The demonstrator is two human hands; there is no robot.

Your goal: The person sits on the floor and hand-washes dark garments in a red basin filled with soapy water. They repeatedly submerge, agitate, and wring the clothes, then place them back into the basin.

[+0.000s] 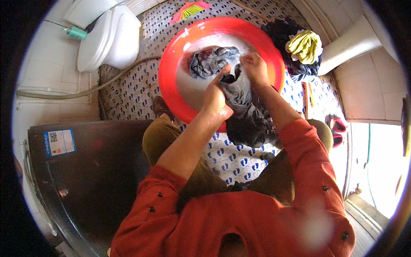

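Note:
A large red plastic basin [192, 33] stands on the floor before me, with cloudy, sudsy water in it. My left hand [218, 93] grips a wet dark garment [239, 90] at its near left side, thumb up. On the garment's right, my right hand [253, 66] has its fingers curled on the same cloth. A dark opening shows in the cloth between the hands. The garment's black lower part [250, 125] hangs over the basin's near rim, between my knees. More wet grey-black cloth [213, 61] lies in the water at the left.
A white toilet [123, 37] with a green bottle [75, 33] on it stands at upper left, a hose [106, 84] beside it. Dark clothes [282, 35] and a yellow cloth [305, 46] lie by a white pedestal [350, 46]. A broom [189, 10], red shoes [337, 125] and a dark appliance [96, 180] are near.

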